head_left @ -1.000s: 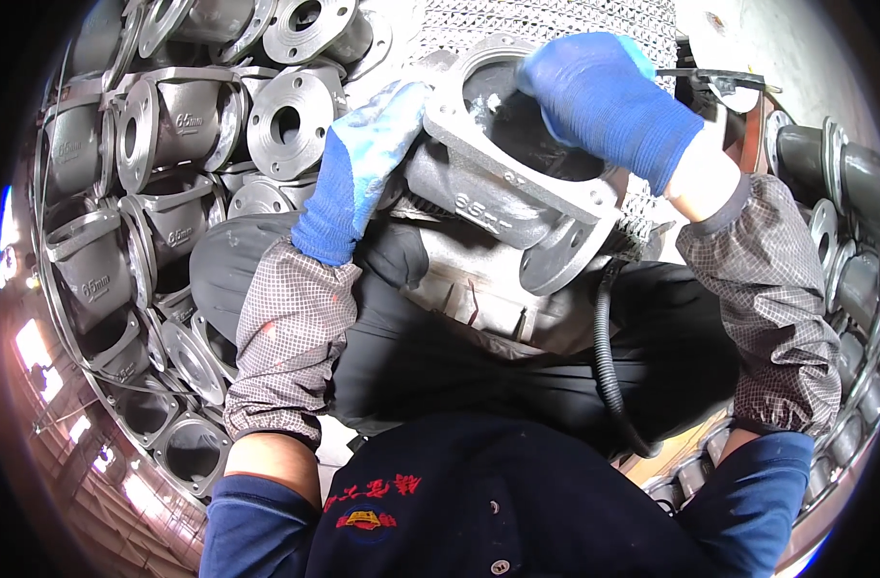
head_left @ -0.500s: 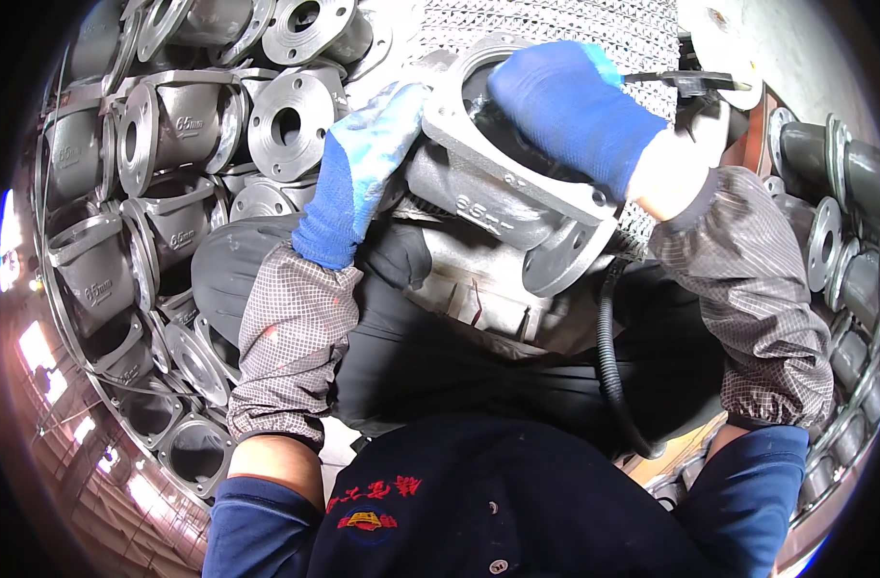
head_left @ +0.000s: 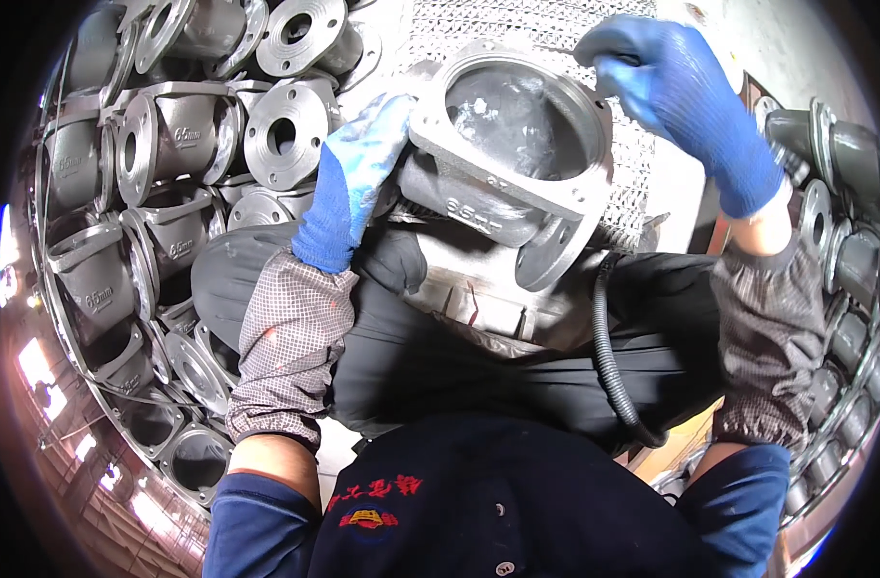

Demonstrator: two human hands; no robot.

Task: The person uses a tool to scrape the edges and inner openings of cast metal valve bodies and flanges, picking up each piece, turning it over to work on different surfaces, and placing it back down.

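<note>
A grey cast-iron valve body (head_left: pixel 478 207) lies in front of me, tilted, its large round opening facing up. Whitish smudges mark the dark inner wall, and a round flange shows at its lower right. My left hand (head_left: pixel 368 144), in a blue glove with a paler palm, grips the left edge of the square top flange. Off the casting, at its upper right, my right hand (head_left: pixel 657 77) hangs raised in a blue glove, fingers curled. Whatever it may hold is hidden. A ribbed metal piece (head_left: pixel 791 166) shows beside the right wrist.
Stacked grey flanged castings (head_left: pixel 180 130) fill the left side; more castings (head_left: pixel 854 265) stand at the right. Beneath and behind the valve body lies a perforated metal mesh (head_left: pixel 642 183). A ribbed grey hose (head_left: pixel 604 347) curves over my right leg.
My right hand has come out of the valve body's opening and moved up and right, uncovering the inside. The casting has shifted slightly left and up; my left hand stays at its flange.
</note>
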